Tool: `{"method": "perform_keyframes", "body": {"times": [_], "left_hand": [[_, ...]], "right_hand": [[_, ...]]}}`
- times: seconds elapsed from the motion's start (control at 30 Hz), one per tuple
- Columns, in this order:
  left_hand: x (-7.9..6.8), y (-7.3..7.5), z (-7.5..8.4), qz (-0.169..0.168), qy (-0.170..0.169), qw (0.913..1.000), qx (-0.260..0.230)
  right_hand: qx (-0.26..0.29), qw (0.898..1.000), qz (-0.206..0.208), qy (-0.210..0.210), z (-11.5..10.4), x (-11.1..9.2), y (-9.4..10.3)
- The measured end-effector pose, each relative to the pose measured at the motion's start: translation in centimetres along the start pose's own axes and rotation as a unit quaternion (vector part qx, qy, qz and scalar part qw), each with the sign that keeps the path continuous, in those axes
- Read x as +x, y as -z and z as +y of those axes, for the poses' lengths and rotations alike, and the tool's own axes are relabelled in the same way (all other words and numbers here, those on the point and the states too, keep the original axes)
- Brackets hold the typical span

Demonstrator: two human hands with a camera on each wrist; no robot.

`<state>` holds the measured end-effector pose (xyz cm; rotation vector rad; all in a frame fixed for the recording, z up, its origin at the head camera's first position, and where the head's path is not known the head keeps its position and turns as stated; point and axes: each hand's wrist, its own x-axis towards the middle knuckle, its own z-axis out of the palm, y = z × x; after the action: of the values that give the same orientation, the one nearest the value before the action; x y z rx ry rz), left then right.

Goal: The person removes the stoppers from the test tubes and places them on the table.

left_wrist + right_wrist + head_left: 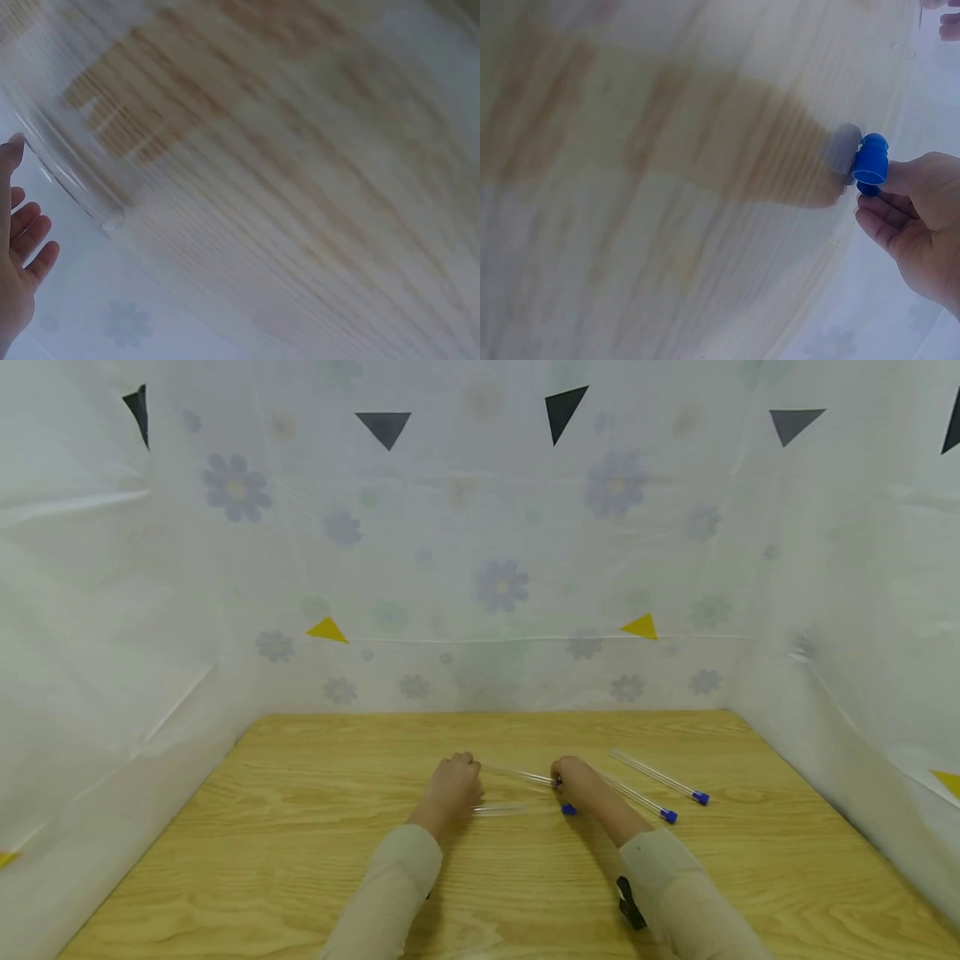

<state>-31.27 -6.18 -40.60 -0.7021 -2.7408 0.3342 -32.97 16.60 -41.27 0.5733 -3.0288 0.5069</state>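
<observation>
In the head view, my left hand point(452, 787) is over the far end of a clear test tube point(517, 773), pinching it between thumb and a finger. Its other fingers hang loosely bent in the left wrist view. At the tube's near end, my right hand point(583, 782) pinches a blue cap point(868, 189) with thumb and fingertips. A loose blue cap point(870, 159) lies on the table just in front of those fingers. Beneath my left hand lies an uncapped tube point(498, 810), its round rim showing in the left wrist view and its other end hidden.
Two clear tubes with blue caps lie slanted at the right, one tube point(637, 796) partly behind my right arm and another tube point(656, 772) farther out. The wood-grain table point(337, 827) is bordered by white sheeting point(420, 568) at the back and sides.
</observation>
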Motion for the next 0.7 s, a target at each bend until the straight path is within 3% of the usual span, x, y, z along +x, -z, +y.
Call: {"method": "perform_keyframes", "body": {"times": [0.3, 0.5, 0.7], "left_hand": [[-0.10, -0.43, -0.12, 0.009, 0.021, 0.9991, -0.035], [-0.18, -0.38, -0.11, 0.015, 0.000, 0.9999, -0.004], [-0.19, -0.32, -0.05, 0.014, 0.006, 0.9994, -0.031]], "right_hand": [[-0.017, 1.000, 0.007, 0.017, -0.13, -0.18, -0.03], [-0.015, 1.000, 0.010, 0.024, -0.38, -0.43, 0.11], [-0.008, 1.000, 0.012, 0.028, -0.47, -0.49, 0.06]]}}
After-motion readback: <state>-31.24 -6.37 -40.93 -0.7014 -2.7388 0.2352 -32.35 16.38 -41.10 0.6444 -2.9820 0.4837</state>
